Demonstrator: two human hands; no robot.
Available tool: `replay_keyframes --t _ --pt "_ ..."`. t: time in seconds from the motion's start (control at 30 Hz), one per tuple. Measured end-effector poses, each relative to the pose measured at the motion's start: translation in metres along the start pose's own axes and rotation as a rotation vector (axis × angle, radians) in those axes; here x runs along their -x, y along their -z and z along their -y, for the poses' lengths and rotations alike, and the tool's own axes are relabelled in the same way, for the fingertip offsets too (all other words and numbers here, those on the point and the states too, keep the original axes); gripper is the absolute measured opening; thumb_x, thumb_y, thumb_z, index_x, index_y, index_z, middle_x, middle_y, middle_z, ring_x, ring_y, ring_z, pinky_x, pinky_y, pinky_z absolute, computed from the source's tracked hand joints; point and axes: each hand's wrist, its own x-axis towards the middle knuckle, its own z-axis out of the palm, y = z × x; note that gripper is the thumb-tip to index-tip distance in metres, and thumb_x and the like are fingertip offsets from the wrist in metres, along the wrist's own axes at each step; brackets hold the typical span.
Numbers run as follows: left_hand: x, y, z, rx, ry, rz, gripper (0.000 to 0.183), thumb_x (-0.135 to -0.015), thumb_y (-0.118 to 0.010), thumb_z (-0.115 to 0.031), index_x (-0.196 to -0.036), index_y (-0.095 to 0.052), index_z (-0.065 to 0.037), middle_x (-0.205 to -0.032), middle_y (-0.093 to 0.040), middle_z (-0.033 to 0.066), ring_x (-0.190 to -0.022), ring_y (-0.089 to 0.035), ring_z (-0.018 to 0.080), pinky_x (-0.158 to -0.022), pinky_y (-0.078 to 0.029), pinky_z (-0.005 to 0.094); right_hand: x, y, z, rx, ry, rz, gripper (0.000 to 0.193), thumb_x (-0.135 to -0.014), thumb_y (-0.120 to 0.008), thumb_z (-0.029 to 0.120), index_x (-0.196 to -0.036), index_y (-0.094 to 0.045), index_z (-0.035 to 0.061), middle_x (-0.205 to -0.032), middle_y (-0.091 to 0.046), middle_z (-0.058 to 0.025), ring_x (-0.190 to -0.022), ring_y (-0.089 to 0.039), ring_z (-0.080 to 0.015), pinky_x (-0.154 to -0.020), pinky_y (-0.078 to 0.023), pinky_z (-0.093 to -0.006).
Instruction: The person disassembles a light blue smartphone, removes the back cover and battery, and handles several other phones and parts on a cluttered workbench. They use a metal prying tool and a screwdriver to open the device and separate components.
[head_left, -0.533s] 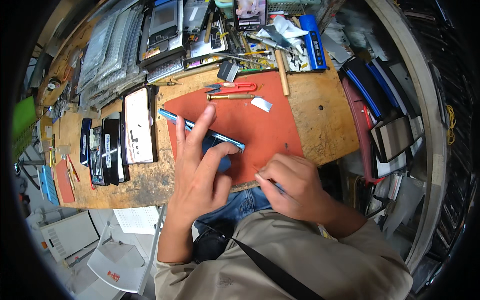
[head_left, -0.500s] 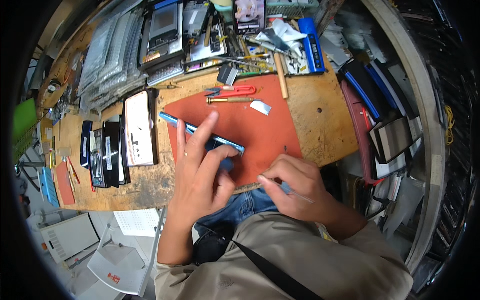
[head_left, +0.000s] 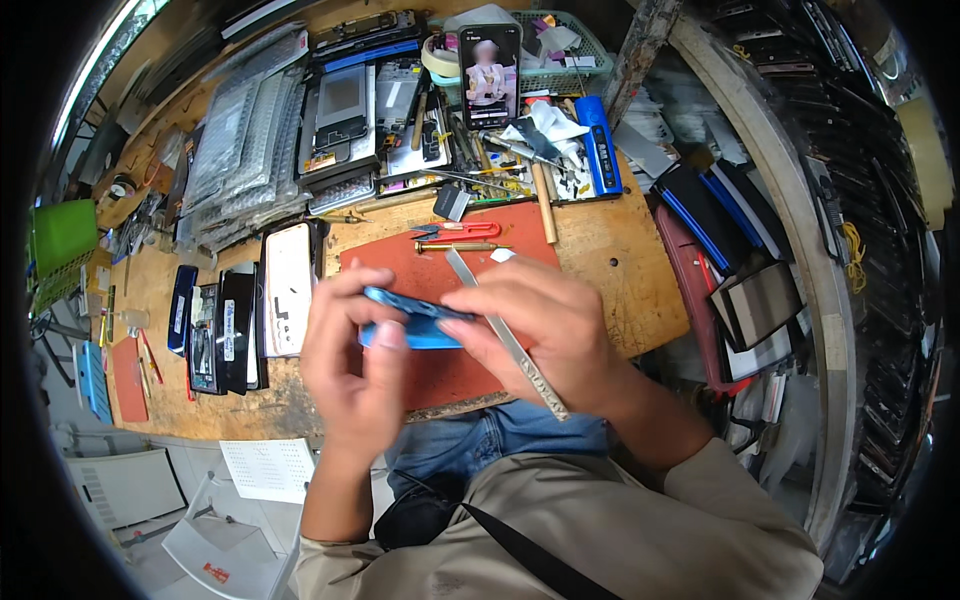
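Above the flat red mat (head_left: pixel 450 376), the half-curled left hand (head_left: pixel 347 355) holds the flat blue phone (head_left: pixel 425 335); the right hand (head_left: pixel 556 318) pinches its end, long silver strip (head_left: pixel 526 363) tucked between fingers, probably for freer grip

Mostly bright blue on the slim device (head_left: pixel 422 334) between the fingers (head_left: pixel 500 296), kinda dull silver on the metal strip (head_left: pixel 521 358) in the right ones, orangey red on the mat (head_left: pixel 455 382) underneath, blotchy tan on the bench (head_left: pixel 632 285) further out.

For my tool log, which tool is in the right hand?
The flat metal strip; the red-handled snips and brass screwdriver lie on the red mat.
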Motion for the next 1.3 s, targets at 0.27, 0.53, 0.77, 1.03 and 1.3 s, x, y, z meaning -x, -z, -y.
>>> replay_keyframes --t 0.27,0.53,0.77,1.03,1.3 --pt "-0.007 -0.004 0.009 -0.133 -0.053 -0.1 0.026 -0.09 -0.078 -0.018 -0.1 -0.064 0.002 -0.128 -0.06 0.0241 -0.127 -0.06 0.0356 -0.105 -0.048 0.0461 -0.027 -0.018 -0.015 -0.033 0.052 -0.054 0.022 -0.081 -0.088 0.001 -0.098 -0.074 -0.0023 -0.085 -0.07 -0.014 -0.071 -0.069 -0.0265 -0.061 -0.053 -0.0357" --pt "-0.025 -0.02 0.004 -0.303 -0.255 -0.116 0.04 -0.073 -0.096 -0.017 -0.079 -0.06 0.0 -0.101 -0.057 0.017 -0.102 -0.06 0.0317 -0.08 -0.052 0.0419 -0.01 -0.027 -0.033 0.105 0.185 -0.178 0.027 -0.076 -0.087 0.0 -0.097 -0.07 -0.0013 -0.085 -0.067 -0.0148 -0.076 -0.07 -0.0339 -0.065 -0.058 -0.04" --pt "-0.017 -0.003 0.0 -0.328 -0.193 -0.064 0.037 -0.077 -0.09 -0.015 -0.083 -0.057 0.001 -0.101 -0.056 0.0152 -0.097 -0.059 0.0303 -0.077 -0.051 0.0403 -0.006 -0.018 -0.039 -0.613 -0.209 -0.05 0.041 -0.096 -0.076 -0.001 -0.135 -0.066 -0.0045 -0.115 -0.071 -0.0138 -0.093 -0.073 -0.0163 -0.084 -0.061 -0.0301" --pt "0.003 0.007 0.004 -0.331 -0.237 -0.065 0.028 -0.074 -0.078 -0.007 -0.087 -0.054 0.0 -0.111 -0.053 0.0259 -0.108 -0.058 0.037 -0.081 -0.052 0.0422 0.023 0.023 -0.03 -0.272 -0.034 -0.062 0.037 -0.101 -0.069 0.0 -0.138 -0.071 0.0006 -0.123 -0.072 -0.0149 -0.098 -0.071 -0.0186 -0.089 -0.058 -0.0313" --pt "0.007 0.006 0.003 -0.33 -0.225 0.002 0.028 -0.08 -0.073 -0.011 -0.092 -0.052 0.001 -0.12 -0.049 0.0284 -0.112 -0.055 0.0396 -0.09 -0.049 0.0455 0.016 0.009 0.013 -0.405 -0.064 -0.027 0.013 -0.092 -0.078 -0.004 -0.103 -0.074 -0.0013 -0.101 -0.076 -0.0155 -0.089 -0.075 -0.0268 -0.077 -0.06 -0.0357"
